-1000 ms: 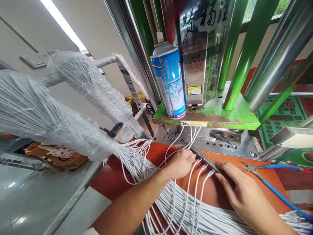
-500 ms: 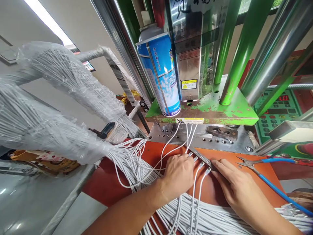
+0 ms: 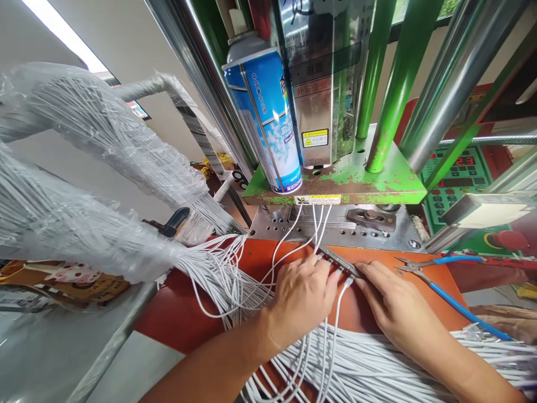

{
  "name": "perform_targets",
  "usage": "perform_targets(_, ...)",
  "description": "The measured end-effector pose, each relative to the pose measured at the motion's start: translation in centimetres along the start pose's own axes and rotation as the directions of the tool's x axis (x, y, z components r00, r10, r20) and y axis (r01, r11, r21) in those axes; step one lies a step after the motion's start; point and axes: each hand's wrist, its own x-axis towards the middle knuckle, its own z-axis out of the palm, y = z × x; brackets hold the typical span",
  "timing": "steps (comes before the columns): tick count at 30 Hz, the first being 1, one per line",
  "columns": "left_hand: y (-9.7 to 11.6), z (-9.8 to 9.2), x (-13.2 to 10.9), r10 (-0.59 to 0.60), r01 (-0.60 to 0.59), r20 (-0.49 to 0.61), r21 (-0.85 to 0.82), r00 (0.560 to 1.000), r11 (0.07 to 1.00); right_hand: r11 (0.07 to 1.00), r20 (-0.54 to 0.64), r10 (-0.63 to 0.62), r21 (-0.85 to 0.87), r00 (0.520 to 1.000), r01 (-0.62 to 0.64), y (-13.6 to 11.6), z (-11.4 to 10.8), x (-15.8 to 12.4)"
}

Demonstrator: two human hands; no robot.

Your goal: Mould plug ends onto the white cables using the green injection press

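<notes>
My left hand [image 3: 302, 296] lies over several thin white cables [image 3: 325, 341] on the orange bench top [image 3: 197, 313], fingers curled and pressing cable ends against a narrow metal strip [image 3: 339, 263]. Resting flat just right of the strip, my right hand [image 3: 392, 305] has its fingers stretched out and its fingertips touch the strip's end. What the left fingers pinch is hidden under the hand. More white cables [image 3: 316, 224] run from the strip up under the green press plate [image 3: 356, 184].
A blue spray can [image 3: 268, 117] stands on the green plate beside chrome columns [image 3: 444, 89]. Blue-handled pliers [image 3: 436, 274] lie on the bench at right. Plastic-wrapped bundles of white cable [image 3: 84, 184] hang at left. A control panel [image 3: 457, 179] sits behind on the right.
My left hand slid right and forward over the cable ends, covering more of them. The right hand stayed at the strip. The view dropped and shifted slightly.
</notes>
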Motion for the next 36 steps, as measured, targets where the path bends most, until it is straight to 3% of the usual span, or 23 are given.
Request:
perform_targets(6, 0.2, 1.2, -0.6, 0.057, -0.057, 0.102, -0.001, 0.993, 0.998, 0.998, 0.019, -0.043, -0.035, 0.999, 0.044, -0.2, -0.2, 0.1)
perform_targets(14, 0.9, 0.7, -1.1, 0.103, -0.103, -0.026, 0.010, 0.994, 0.995, 0.996, 0.019, -0.026, -0.090, 0.999, 0.028, -0.3, 0.1, 0.0)
perform_targets(19, 1.2, 1.9, -1.5, 0.157, -0.157, -0.005, -0.024, 0.988, 0.987, 0.997, -0.005, -0.050, -0.061, 0.999, 0.049, -0.5, -0.1, 0.0)
perform_targets(22, 0.9, 2.2, -1.0, 0.139, -0.140, -0.014, -0.130, 0.990, 0.982, 0.994, -0.035, -0.087, -0.062, 0.996, 0.085, -0.6, -0.2, 0.3)
perform_targets(27, -0.8, 0.2, 0.8, -0.011, -0.050, -0.134, -0.449, 0.991, 0.892, 0.994, 0.012, -0.080, -0.080, 0.997, 0.081, -0.5, 0.1, 0.6)
perform_targets(31, -3.6, 0.1, 3.0, -0.288, 0.033, -0.333, -0.601, 0.898, 0.799, 0.997, 0.018, -0.065, -0.028, 0.998, 0.066, -0.5, 0.0, 0.5)
perform_targets(33, -4.9, 0.8, 4.4, -0.381, 0.093, -0.292, -0.676, 0.877, 0.731, 0.998, 0.003, -0.061, -0.009, 0.998, 0.061, -0.5, -0.1, 0.5)
perform_targets(36, -5.5, 1.7, 6.7, -0.370, 0.149, -0.080, -0.822, 0.926, 0.550, 0.998, -0.009, -0.064, 0.004, 0.998, 0.064, -0.4, -0.2, 0.6)
